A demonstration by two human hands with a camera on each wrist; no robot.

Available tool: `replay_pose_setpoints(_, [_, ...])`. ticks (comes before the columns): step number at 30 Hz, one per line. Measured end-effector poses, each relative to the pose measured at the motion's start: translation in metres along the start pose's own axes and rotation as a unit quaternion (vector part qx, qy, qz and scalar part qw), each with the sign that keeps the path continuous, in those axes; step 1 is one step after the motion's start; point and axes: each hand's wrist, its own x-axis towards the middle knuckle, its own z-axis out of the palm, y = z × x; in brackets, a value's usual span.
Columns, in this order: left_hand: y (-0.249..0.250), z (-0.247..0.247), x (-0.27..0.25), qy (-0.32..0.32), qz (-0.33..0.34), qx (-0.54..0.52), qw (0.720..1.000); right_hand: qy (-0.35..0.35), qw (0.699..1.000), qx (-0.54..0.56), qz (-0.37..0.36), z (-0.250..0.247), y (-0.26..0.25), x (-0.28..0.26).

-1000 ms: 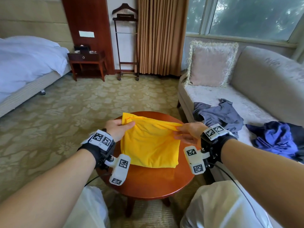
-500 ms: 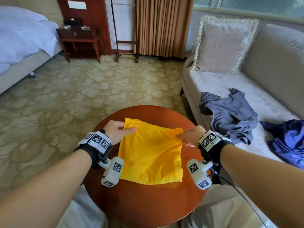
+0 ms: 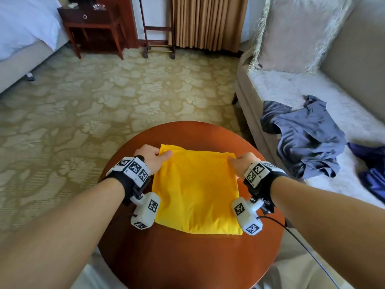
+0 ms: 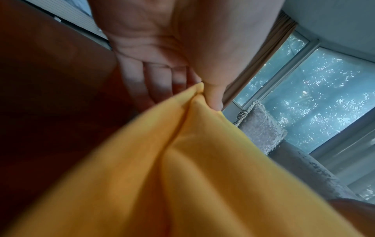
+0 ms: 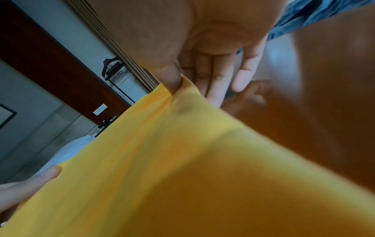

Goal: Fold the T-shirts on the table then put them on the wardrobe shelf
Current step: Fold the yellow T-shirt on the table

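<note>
Where the shirt is: We are looking at the yellow T-shirt (image 3: pixel 195 190) lying flat on the round table (image 3: pixel 187 259), right in front of us.
Left hand: Our left hand (image 3: pixel 152 158) is pinching the far left corner, with the thumb (image 4: pixel 213 94) on top and the other fingers under the cloth.
Right hand: Our right hand (image 3: pixel 242 163) is pinching the far right corner the same way, thumb (image 5: pixel 172 77) on top.
Which way it lies: The shirt is stretching from our hands back toward our body. The edge we are holding is running side to side, from one hand to the other.
Who is nearer: Both hands are touching the shirt, one at each far corner, so neither one is nearer.
How it looks: It is looking like a neat square, smooth, with small bunches only where we are pinching.
What we are thinking: The fold is looking almost done, so next we are probably letting go or carrying it away.
Other things: A grey shirt (image 3: pixel 302 138) and a blue one (image 3: pixel 373 170) are lying crumpled on the sofa (image 3: pixel 354 59), not yet folded.
</note>
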Motion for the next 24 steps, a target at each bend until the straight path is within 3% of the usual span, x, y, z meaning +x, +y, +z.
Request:
replay_pose_setpoints(4, [-0.010, 0.006, 0.000, -0.032, -0.051, -0.082, 0.995, -0.011, 1.000, 0.001, 0.014, 0.003, 0.000, 0.003])
replay_pose_setpoints(7, [-0.015, 0.001, -0.022, -0.064, -0.101, -0.212, 0.970, -0.016, 0.998, 0.044, 0.039, 0.004, 0.000, -0.003])
replay_pose_setpoints(10, [-0.027, 0.000, -0.044, -0.087, -0.131, -0.253, 0.955, -0.022, 0.996, 0.072, 0.057, 0.009, 0.002, -0.016])
replay_pose_setpoints(14, [-0.038, 0.006, -0.078, -0.087, -0.128, -0.242, 0.958, -0.026, 0.993, 0.093, 0.067, 0.017, 0.014, -0.043])
replay_pose_setpoints(18, [-0.044, 0.018, -0.108, -0.056, -0.097, -0.160, 0.981, -0.017, 0.991, 0.118, 0.061, 0.028, 0.035, -0.072])
replay_pose_setpoints(24, [-0.051, 0.034, -0.133, -0.066, -0.048, -0.083, 0.993, -0.042, 0.991, 0.121, 0.024, 0.031, 0.063, -0.107])
